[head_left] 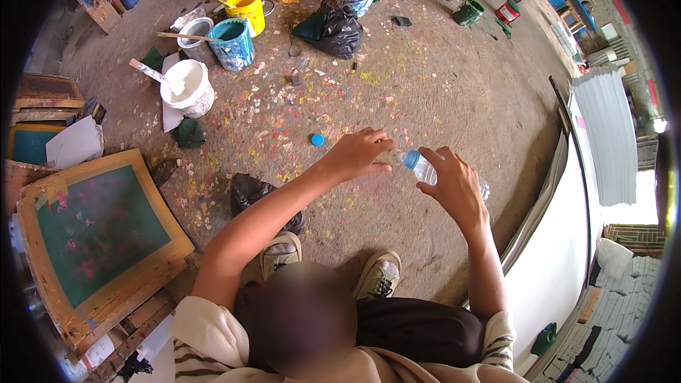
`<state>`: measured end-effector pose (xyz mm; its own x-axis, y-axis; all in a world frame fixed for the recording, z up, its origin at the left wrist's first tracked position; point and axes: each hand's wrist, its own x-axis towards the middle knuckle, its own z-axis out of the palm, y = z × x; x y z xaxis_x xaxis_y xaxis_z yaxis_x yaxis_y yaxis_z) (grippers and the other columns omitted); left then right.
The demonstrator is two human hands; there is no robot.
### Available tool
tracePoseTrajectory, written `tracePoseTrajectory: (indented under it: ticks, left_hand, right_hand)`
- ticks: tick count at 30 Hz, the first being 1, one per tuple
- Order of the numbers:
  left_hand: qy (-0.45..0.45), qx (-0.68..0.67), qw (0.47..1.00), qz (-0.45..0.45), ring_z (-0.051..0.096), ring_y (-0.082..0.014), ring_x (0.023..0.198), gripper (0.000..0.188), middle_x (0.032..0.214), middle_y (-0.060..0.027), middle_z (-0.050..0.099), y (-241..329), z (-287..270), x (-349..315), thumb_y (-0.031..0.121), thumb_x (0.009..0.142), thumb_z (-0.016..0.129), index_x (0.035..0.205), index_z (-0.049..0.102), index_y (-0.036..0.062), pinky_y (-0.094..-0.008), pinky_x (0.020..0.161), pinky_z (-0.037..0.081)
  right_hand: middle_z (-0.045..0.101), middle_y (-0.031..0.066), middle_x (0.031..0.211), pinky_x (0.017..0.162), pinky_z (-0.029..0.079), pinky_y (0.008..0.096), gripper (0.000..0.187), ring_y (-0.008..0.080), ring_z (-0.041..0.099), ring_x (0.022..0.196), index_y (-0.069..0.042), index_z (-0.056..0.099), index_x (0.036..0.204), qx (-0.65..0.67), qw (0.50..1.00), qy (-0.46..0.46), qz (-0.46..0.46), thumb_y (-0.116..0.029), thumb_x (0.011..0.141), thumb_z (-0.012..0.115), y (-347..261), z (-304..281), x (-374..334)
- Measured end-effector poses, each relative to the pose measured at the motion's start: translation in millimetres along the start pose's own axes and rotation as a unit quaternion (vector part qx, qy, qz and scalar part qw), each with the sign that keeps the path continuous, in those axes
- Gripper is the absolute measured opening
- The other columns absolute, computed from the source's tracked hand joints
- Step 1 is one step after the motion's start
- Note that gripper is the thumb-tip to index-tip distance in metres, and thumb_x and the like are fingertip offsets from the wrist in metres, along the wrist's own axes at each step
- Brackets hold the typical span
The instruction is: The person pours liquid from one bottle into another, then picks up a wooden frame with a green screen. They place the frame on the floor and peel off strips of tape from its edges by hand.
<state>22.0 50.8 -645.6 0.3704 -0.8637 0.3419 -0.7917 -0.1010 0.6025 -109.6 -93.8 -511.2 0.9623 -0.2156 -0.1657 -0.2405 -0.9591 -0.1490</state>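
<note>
Right hand (454, 181) wrapped round clear bottle (425, 172), blue end facing left hand (363, 152) — fingers there curled on pale piece (396, 157), kind unclear from here. Blue disc (317, 140) on spattered floor (425, 85).

Buckets (236, 54) stand upper left on the floor (454, 85); a framed screen (106, 234) lies lower left, apparently atop other frames (145, 320); right of centre, the right hand (454, 181) holds a bottle (425, 172).
</note>
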Motion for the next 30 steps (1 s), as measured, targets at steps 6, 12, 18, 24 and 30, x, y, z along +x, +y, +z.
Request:
tracePoseTrajectory:
  ticks: [6, 12, 18, 24, 30]
  left_hand:
    - [0.011, -0.002, 1.000, 0.005, 0.058, -0.0248, 0.097, 0.040, 0.098, -0.0030, 0.059, -0.5, -0.4, -0.4, 0.037, 0.076, 0.070, 0.106, 0.058, 0.0133, -0.0376, 0.076, 0.051]
    - [0.000, -0.006, 1.000, 0.000, 0.058, -0.0246, 0.097, 0.041, 0.098, -0.0031, 0.059, -0.3, -1.4, -0.8, 0.036, 0.076, 0.071, 0.107, 0.058, 0.0136, -0.0378, 0.076, 0.052]
    - [-0.001, -0.001, 1.000, 0.003, 0.058, -0.0246, 0.096, 0.040, 0.098, -0.0035, 0.059, -1.5, -0.8, -1.0, 0.036, 0.077, 0.071, 0.108, 0.058, 0.0137, -0.0377, 0.076, 0.052]
    - [-0.009, 0.006, 1.000, 0.000, 0.058, -0.0247, 0.097, 0.041, 0.100, -0.0041, 0.059, -1.7, -1.0, -1.4, 0.037, 0.077, 0.070, 0.109, 0.058, 0.0137, -0.0370, 0.076, 0.052]
    - [-0.011, -0.026, 0.999, -0.033, 0.061, -0.0244, 0.091, 0.043, 0.098, -0.0056, 0.061, -7.2, -2.1, -2.1, 0.037, 0.074, 0.073, 0.108, 0.061, 0.0121, -0.0356, 0.076, 0.052]
  right_hand:
    - [0.062, 0.0112, 0.104, 0.079, 0.050, 0.0389, 0.057, 0.0289, 0.064, 0.091, -0.014, 0.059, 0.118, -0.001, 1.000, -0.001, 0.000, -0.016, 0.065, 0.080, -0.1, -0.4, 0.7]
    - [0.062, 0.0111, 0.103, 0.079, 0.050, 0.0388, 0.057, 0.0290, 0.064, 0.091, -0.014, 0.059, 0.118, -0.003, 1.000, 0.002, -0.003, -0.016, 0.064, 0.080, 0.9, 2.2, 1.7]
    - [0.062, 0.0112, 0.103, 0.079, 0.050, 0.0385, 0.057, 0.0291, 0.064, 0.091, -0.014, 0.059, 0.118, -0.003, 1.000, -0.014, 0.009, -0.016, 0.064, 0.080, -2.0, -0.6, 2.9]
    - [0.062, 0.0109, 0.103, 0.079, 0.050, 0.0393, 0.057, 0.0296, 0.063, 0.091, -0.014, 0.059, 0.118, 0.008, 1.000, -0.014, 0.005, -0.016, 0.065, 0.080, 2.8, 3.1, 3.8]
    - [0.062, 0.0124, 0.104, 0.081, 0.051, 0.0403, 0.059, 0.0294, 0.063, 0.094, -0.014, 0.057, 0.122, 0.123, 0.992, -0.018, 0.016, -0.018, 0.067, 0.079, 13.8, 18.4, 7.9]
